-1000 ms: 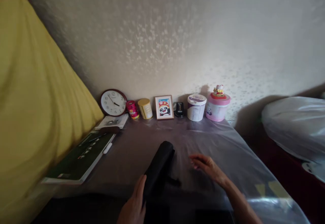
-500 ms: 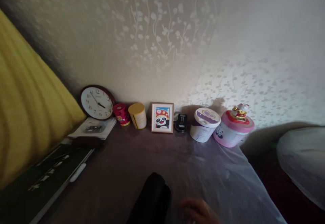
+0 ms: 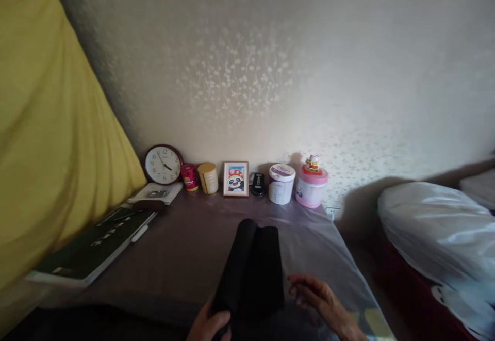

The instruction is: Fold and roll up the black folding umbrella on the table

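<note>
A black rolled mat (image 3: pixel 236 269) lies on the grey tablecloth (image 3: pixel 185 243), with a flat flap of it spread to the right of the roll. My left hand (image 3: pixel 211 325) grips the near end of the roll at the bottom of the view. Just right of the flap, my right hand (image 3: pixel 315 297) hovers with its fingers bent and somewhat apart, holding nothing visible.
Along the wall stand a clock (image 3: pixel 164 164), a red can (image 3: pixel 189 178), a yellow canister (image 3: pixel 208 178), a framed panda picture (image 3: pixel 235 179), a black device (image 3: pixel 258 184), a white tub (image 3: pixel 282 185) and a pink tub (image 3: pixel 310 189). A green book (image 3: pixel 104 240) lies left.
The view has shifted back and more of the table shows. The mat's flap now lies open to the right of the roll. Both hands are in view, where only the right one was visible.
</note>
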{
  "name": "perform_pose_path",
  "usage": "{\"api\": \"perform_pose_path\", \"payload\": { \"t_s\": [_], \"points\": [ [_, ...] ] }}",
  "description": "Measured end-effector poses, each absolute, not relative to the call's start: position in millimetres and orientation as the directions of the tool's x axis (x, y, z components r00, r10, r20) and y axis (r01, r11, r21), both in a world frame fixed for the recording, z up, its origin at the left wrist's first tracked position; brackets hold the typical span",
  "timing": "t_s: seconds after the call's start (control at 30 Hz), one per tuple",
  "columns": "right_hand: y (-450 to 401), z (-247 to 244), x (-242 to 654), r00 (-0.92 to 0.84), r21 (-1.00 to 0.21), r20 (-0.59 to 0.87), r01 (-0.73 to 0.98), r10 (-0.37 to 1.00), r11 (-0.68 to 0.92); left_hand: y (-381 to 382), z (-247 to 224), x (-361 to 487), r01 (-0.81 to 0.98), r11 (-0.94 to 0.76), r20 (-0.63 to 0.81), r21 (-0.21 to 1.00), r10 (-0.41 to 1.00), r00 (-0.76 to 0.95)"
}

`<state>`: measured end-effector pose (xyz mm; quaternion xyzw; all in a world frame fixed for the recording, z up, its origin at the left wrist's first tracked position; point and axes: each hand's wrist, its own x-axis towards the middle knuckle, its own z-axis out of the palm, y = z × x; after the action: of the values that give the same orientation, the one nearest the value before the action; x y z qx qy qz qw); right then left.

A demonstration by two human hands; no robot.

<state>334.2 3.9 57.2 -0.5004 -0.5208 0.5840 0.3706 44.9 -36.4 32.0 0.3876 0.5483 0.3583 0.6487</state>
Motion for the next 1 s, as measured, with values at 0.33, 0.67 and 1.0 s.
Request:
{"api": "perform_pose_path", "payload": {
  "t_s": [0.33, 0.67, 1.0],
  "points": [
    [-45.5, 59.5, 365.5, -0.117, -0.982, -0.184, 0.061, 0.976, -0.178, -43.5, 36.5, 85.8, -0.037, 0.518, -0.508, 0.855, 0.849, 0.146],
    [-34.4, 39.4, 351.3, -0.125, -0.978, -0.205, 0.060, 0.971, -0.199, -60.2, 33.6, 99.2, 0.920, 0.036, -0.041, 0.391, 0.999, -0.022],
    [-38.7, 30.2, 389.5, -0.089, -0.966, -0.238, 0.130, 0.967, -0.225, -51.5, 62.5, 69.7, 0.354, 0.152, -0.216, 0.923, 0.965, 0.151]
  ]
}}
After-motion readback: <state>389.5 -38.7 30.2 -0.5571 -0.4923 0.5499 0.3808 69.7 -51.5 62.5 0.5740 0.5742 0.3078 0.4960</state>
